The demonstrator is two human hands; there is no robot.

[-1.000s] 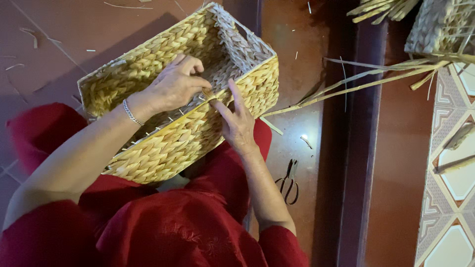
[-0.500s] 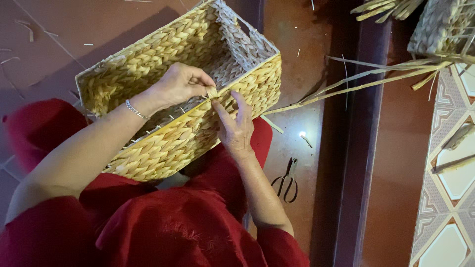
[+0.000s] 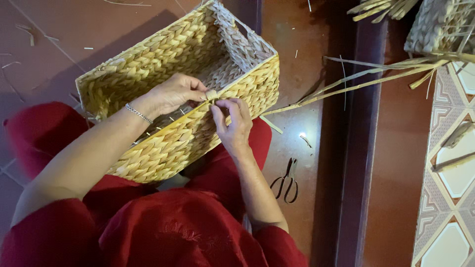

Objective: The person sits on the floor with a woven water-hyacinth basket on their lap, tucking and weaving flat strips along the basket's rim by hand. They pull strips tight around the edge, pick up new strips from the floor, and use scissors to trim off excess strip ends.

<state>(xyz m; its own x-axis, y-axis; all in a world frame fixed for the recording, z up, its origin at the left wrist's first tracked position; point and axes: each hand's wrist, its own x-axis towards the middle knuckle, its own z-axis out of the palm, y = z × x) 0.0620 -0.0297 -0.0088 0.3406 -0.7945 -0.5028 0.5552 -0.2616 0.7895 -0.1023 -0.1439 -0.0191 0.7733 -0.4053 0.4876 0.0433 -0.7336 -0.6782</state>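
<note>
A: What sits at the middle of it all?

B: A woven straw basket [image 3: 163, 94], rectangular, tipped on the person's red-clad lap [image 3: 163, 232], its open side turned up and away. At the near rim a short end of straw strand [image 3: 212, 94] sticks up.

A: And the hands?

B: The left hand [image 3: 170, 94] reaches over the rim from inside the basket, fingers pinched narrow on that strand end. The right hand [image 3: 232, 121] lies against the outer wall just beside it, thumb and forefinger closed on the same strand from the other side. The two hands' fingertips nearly touch there.

A: Anything on the wrist?

B: A thin silver bracelet [image 3: 138, 113] on the left one.

A: What lies around?

B: Black scissors [image 3: 287, 182] on the reddish floor [image 3: 64, 44], to the right of the knee and apart from the basket. Long loose straw stalks [image 3: 366, 81] run from the basket's right corner toward the upper right, where a second woven piece [image 3: 435, 24] shows partly. Patterned tiles [image 3: 450, 188] fill the right edge.
</note>
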